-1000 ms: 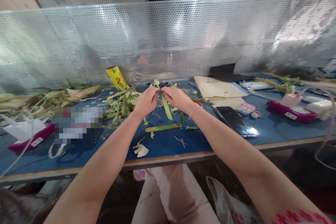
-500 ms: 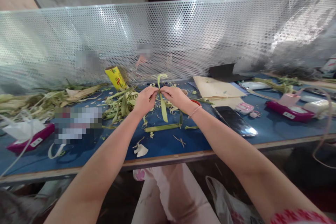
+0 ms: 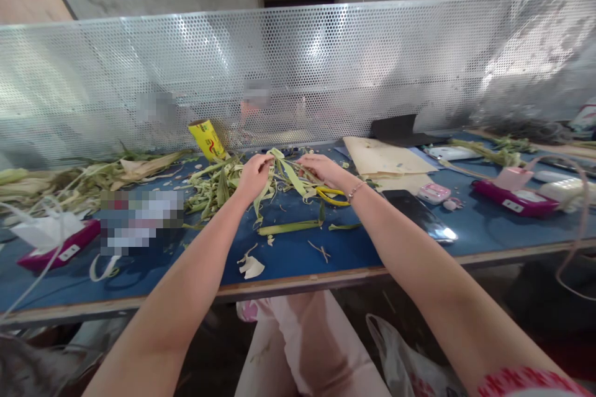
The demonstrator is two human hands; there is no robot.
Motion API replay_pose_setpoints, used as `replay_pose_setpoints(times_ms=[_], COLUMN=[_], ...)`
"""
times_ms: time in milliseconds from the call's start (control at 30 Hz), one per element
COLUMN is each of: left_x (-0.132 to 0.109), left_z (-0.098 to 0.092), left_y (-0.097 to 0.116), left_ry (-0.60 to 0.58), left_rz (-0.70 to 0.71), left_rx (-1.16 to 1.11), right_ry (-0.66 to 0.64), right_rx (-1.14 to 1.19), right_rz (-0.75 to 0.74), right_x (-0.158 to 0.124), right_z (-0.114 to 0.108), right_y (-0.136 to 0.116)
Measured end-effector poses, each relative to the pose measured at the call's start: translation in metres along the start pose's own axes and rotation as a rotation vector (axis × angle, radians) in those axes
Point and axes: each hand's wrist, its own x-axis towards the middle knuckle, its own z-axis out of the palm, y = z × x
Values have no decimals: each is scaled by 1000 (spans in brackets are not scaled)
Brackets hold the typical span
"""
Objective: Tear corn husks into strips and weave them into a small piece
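My left hand [image 3: 256, 176] pinches a pale green leaf strip [image 3: 293, 178] just above the blue tabletop. Fingers closed, my right hand [image 3: 327, 171] holds a thin strand that seems to belong to the same leaf; the exact grip is too small to see. The strip slants down to the right between the hands. Beside my left hand lies a heap of green leaf scraps [image 3: 214, 189]. Below my right hand is a yellow loop [image 3: 331, 201], partly hidden. A flat green stalk [image 3: 288, 227] lies nearer the table's front edge.
At the left are long leaves [image 3: 139, 173] and a yellow box [image 3: 207, 140]. A phone [image 3: 416, 214], brown paper [image 3: 384, 158] and a magenta power strip [image 3: 514, 198] lie to the right. Behind the table [image 3: 302, 260] stands a perforated metal screen [image 3: 326, 68].
My hands have drawn apart, the right one moving rightward. The leaf strip has gone from nearly upright to slanting, and the yellow loop has come into sight under my right wrist.
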Motion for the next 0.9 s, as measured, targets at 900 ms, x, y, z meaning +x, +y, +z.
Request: replay_pose_setpoints(times_ms=[900], left_x=[-5], left_z=[8], left_y=[-5], left_ry=[-78], left_rz=[-759], left_rx=[-723], right_ry=[-277], right_rx=[-344], right_rz=[-60], right_x=[-6], right_z=[7], right_y=[1])
